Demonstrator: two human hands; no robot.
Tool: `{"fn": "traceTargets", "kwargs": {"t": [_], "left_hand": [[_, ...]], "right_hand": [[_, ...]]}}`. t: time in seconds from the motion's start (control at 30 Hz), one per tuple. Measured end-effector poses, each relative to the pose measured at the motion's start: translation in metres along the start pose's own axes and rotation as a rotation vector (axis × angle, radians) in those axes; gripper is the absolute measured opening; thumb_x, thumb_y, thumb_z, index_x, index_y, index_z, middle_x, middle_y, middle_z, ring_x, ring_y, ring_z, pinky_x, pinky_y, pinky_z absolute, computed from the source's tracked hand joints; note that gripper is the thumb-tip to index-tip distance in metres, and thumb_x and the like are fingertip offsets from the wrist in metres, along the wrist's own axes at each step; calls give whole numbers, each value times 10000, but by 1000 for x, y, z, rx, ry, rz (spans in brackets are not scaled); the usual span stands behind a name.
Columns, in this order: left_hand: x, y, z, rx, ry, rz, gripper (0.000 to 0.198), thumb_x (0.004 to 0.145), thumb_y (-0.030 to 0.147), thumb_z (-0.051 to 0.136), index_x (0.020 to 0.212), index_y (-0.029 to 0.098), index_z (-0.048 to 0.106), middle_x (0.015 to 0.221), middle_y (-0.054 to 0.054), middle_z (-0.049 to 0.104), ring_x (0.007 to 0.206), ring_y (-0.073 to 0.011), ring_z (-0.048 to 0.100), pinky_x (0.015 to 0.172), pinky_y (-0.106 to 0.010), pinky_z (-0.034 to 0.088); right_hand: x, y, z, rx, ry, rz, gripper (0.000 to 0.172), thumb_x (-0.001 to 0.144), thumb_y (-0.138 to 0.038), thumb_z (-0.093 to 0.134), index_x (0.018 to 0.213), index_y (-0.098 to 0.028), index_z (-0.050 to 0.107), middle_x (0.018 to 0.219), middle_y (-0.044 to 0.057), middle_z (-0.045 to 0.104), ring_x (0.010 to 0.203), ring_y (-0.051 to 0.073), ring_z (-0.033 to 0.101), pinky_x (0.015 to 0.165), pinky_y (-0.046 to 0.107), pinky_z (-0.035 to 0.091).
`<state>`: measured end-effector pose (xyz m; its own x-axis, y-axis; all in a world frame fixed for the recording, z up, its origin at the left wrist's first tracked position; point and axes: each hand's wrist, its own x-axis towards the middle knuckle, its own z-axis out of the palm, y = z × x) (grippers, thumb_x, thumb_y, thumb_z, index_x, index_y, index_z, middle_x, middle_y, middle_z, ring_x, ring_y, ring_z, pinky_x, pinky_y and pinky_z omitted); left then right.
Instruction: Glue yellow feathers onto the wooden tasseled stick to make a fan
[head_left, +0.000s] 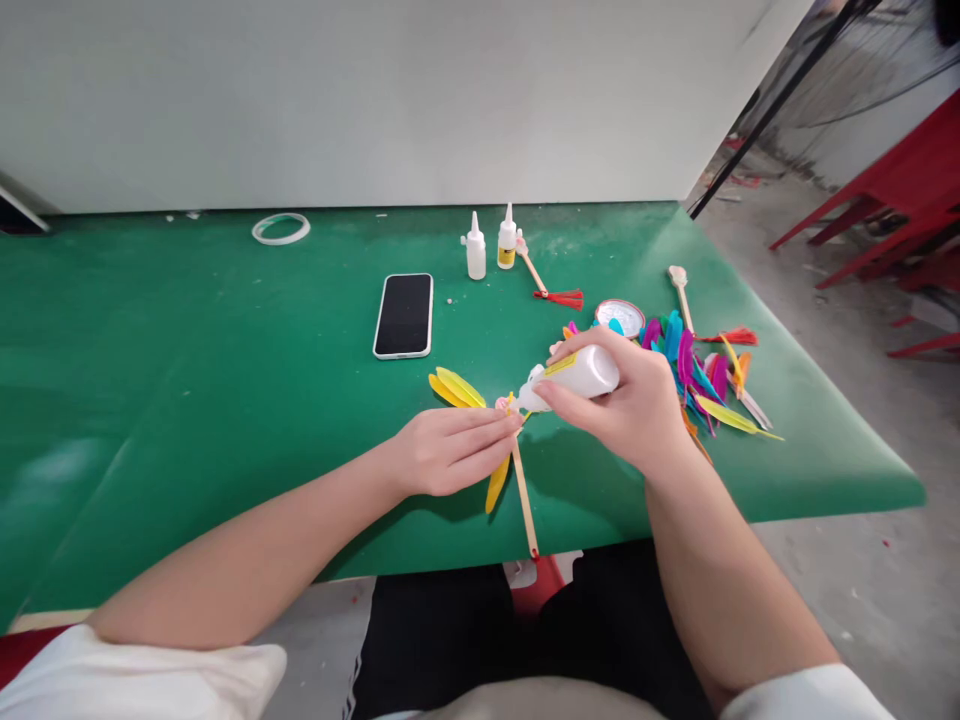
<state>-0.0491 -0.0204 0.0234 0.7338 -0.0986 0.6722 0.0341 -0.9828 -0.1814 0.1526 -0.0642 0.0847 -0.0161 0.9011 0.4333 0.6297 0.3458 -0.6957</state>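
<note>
My right hand (626,395) grips a white glue bottle (589,372) with a yellow label, tilted so its nozzle points down and left. The nozzle tip is at the head of a wooden stick (523,490), close to my left fingertips. My left hand (457,450) is closed on the stick near that head, fingers together; the thumb is hidden. Yellow feathers (459,388) stick out to the upper left of the head, and another yellow feather (496,487) hangs below my left hand. The stick's lower end, with red cord, reaches the table's front edge.
Two small bottles (475,250) stand at the back, beside a stick with a red tassel (559,298). A phone (403,315) lies left of them, and a white ring (281,229) farther left. Colourful feathers (686,360), a round lid (621,317) and another tasselled stick (681,295) lie right.
</note>
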Motion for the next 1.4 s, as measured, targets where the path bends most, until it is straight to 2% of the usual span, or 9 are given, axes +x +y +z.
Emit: {"fn": "traceTargets", "kwargs": {"t": [0.2,0.43,0.57,0.73,0.9,1.03,1.2,1.4], "left_hand": [[2,-1,0,10,17,-5,135,763,59,612,894,83,591,966,-134,682,983,-205,618,884,-296,531],[2,0,-1,-17,25,-12,130,745,54,629,871,71,605,969,-146,679,970,-218,625,860,-295,545],[0,0,-1,-16,18,-19,160,745,59,634,902,63,598,996,-158,668,1008,-224,605,883,-306,535],[0,0,-1,-37,19,-35,152,760,58,616,911,59,596,1001,-164,665,1018,-227,599,887,-308,535],[2,1,-3,-10,23,-68,139,784,80,594,923,89,599,993,-138,673,985,-212,618,873,-283,540],[3,2,-3,-6,28,-76,125,796,87,579,919,93,601,986,-127,677,984,-207,618,860,-279,544],[3,2,-2,-5,34,-80,135,777,85,602,912,90,607,991,-125,676,1002,-213,609,864,-282,542],[1,1,-2,-22,34,-85,154,769,80,610,923,87,605,1005,-127,671,1013,-218,603,866,-286,543]], "right_hand": [[1,2,4,24,123,-3,209,691,-382,660,735,-200,568,640,-26,605,502,79,486,449,204,385],[2,4,6,68,172,32,206,668,-361,686,733,-207,565,614,-40,570,478,70,453,431,208,371],[5,9,6,286,236,111,238,649,-383,698,728,-210,556,689,-25,570,474,63,460,400,207,356],[10,20,17,565,321,217,307,627,-464,691,700,-213,530,600,-38,496,453,66,416,384,208,323],[10,31,29,617,282,401,322,690,-494,628,670,-179,565,567,-23,490,437,62,377,377,211,292],[10,34,34,661,271,495,374,668,-519,636,584,-174,519,493,-38,452,392,52,328,339,208,235],[13,32,37,716,283,551,397,643,-530,650,559,-180,483,428,-63,389,357,45,294,320,205,201],[13,31,37,717,282,547,382,662,-530,635,599,-176,505,420,-74,361,345,41,286,315,200,195]]}}
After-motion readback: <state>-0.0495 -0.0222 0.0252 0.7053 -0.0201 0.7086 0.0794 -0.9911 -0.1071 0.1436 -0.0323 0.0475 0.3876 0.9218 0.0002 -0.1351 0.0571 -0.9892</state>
